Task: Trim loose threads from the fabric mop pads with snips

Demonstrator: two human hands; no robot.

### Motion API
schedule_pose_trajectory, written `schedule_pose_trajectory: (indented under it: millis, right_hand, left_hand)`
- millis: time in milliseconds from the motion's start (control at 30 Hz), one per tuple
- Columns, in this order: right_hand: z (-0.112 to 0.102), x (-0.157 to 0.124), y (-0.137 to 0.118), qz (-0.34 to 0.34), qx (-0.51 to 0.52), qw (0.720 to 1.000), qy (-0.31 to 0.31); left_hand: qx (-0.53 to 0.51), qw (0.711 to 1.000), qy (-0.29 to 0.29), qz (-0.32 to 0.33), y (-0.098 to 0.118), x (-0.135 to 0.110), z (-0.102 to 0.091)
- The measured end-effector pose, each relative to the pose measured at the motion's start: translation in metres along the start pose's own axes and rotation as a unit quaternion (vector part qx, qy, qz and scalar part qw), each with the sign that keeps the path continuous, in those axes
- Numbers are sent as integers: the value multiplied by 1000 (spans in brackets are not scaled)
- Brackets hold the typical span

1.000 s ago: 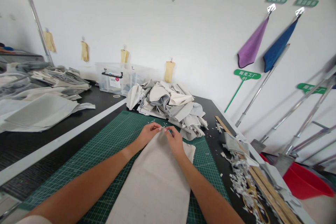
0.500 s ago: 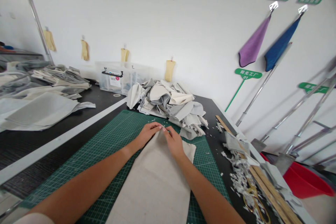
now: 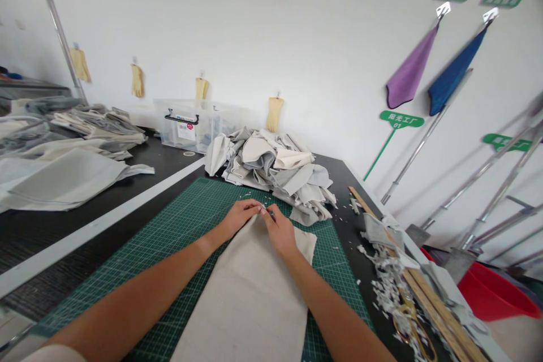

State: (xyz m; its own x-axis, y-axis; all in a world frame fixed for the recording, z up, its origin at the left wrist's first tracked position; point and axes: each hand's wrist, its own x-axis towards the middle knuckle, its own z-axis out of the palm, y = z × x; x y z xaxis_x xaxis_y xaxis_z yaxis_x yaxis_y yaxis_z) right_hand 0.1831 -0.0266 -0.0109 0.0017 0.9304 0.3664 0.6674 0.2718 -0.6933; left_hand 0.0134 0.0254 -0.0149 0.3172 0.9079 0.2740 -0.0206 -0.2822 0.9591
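Observation:
A beige piece of cloth lies lengthwise on the green cutting mat, running from near me toward the far end. My left hand and my right hand meet at the cloth's far tip, fingertips pinched together on its edge. Both forearms stretch over the mat on either side of the cloth.
A heap of grey and cream cloth pieces sits just beyond my hands. Folded fabric stacks lie at left, a clear plastic box at the back. Wooden sticks, scraps and scissors line the right edge; a red tub stands below.
My hands stay at the cloth's far tip; the right fingers have closed in slightly toward the left. The cloth has not shifted.

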Motion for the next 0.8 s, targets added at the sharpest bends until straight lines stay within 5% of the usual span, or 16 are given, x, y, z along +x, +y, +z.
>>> schedule_pose_trajectory:
  millis: [800]
  right_hand:
    - [0,2,3,6,-5,1000,-9]
  left_hand:
    - [24,1000,3,-7,-4,1,0]
